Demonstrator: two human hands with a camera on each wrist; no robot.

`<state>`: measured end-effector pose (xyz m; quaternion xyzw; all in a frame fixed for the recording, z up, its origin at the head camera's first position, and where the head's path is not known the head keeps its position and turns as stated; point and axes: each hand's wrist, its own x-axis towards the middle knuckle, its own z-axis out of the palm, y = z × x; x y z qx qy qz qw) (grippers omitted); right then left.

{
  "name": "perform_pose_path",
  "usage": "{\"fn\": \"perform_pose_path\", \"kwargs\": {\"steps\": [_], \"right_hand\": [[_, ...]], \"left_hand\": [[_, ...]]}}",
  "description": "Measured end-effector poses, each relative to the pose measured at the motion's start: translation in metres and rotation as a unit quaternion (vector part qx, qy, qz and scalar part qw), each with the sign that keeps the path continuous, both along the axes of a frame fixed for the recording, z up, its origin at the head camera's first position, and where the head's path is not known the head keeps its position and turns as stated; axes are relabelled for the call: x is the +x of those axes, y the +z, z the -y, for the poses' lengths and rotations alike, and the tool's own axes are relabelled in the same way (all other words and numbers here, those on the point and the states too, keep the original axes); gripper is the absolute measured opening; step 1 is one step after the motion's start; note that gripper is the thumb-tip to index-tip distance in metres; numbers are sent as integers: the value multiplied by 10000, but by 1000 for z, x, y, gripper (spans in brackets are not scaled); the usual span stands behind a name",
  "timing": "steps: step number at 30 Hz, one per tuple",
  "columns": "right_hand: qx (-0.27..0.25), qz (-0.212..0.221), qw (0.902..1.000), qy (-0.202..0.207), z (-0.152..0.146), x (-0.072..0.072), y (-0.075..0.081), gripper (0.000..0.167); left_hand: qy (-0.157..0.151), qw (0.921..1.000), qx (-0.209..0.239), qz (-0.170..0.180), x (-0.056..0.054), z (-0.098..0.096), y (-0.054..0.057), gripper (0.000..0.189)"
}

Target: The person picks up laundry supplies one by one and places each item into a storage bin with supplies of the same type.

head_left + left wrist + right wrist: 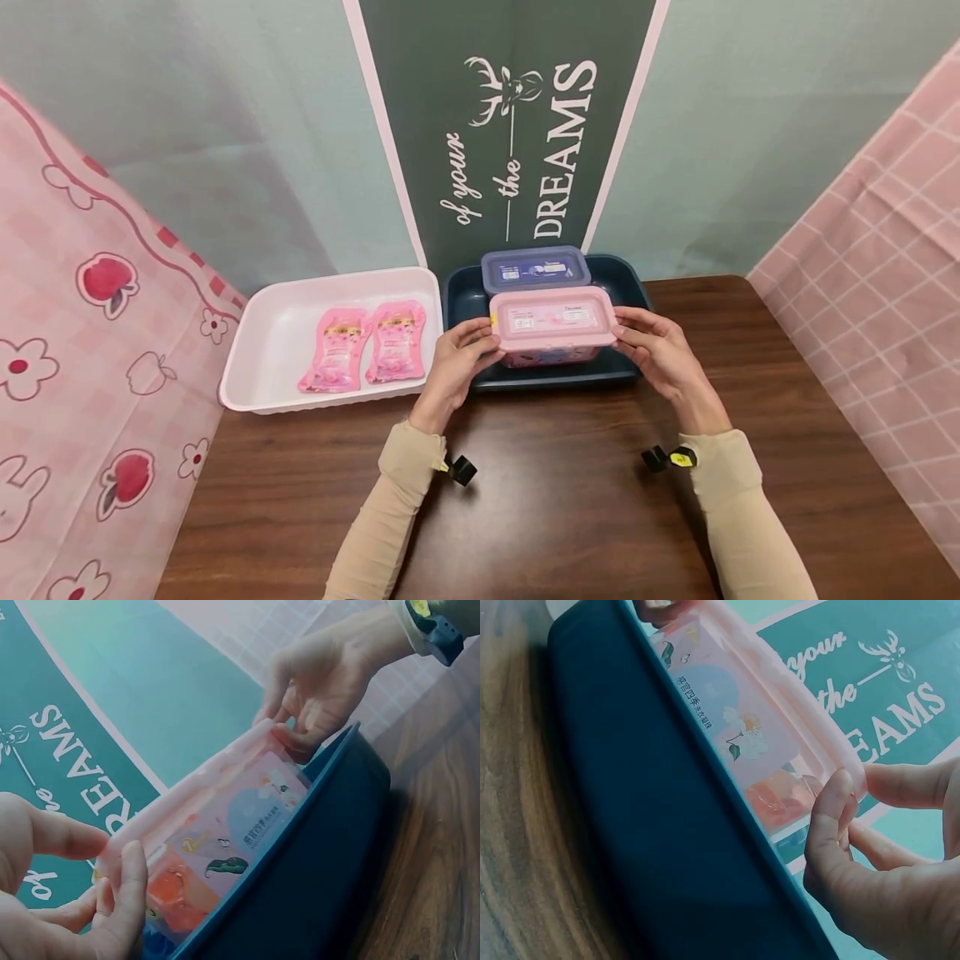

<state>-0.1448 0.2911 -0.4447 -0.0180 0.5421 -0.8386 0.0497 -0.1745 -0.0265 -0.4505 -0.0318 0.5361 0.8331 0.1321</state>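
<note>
Both hands hold a pink-lidded plastic box of laundry pods (553, 320) by the two ends of its lid. My left hand (463, 360) pinches the left end, and my right hand (660, 350) pinches the right end. In the left wrist view, the box's clear side shows orange pods and a printed label (251, 825). The box is within the front half of a dark blue tray (551, 383); whether its base touches the tray floor is hidden by the tray wall. Behind it, a second box with a blue lid (536, 268) stands in the same tray.
A white tray (273, 333) stands to the left, beside the blue one, with two pink pouches (337, 350) (396, 342) lying in it. Wood-grain table (555, 500) lies in front. A printed cloth (285, 125) hangs behind the trays, and pink cloths hang at both sides.
</note>
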Motion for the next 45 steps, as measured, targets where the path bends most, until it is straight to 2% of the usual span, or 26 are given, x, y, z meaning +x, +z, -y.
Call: {"fn": "perform_pose_path", "kwargs": {"steps": [9, 17, 24, 30, 45], "right_hand": [[393, 239, 9989, -42, 2, -4, -5, 31], [848, 360, 9956, -146, 3, -3, -7, 35], [1054, 416, 9934, -178, 3, -4, -9, 38], [1201, 455, 9916, -165, 3, -5, -9, 39], [1936, 425, 9800, -181, 8, -5, -7, 50]], "left_hand": [[-170, 9997, -175, 28, -4, 6, -3, 37], [-250, 9990, -359, -29, -4, 7, -5, 39], [-373, 9961, -772, -195, -3, 8, -7, 39], [-389, 9955, -833, -211, -3, 7, -7, 40], [-521, 9925, -1071, -278, -2, 7, -8, 42]]}}
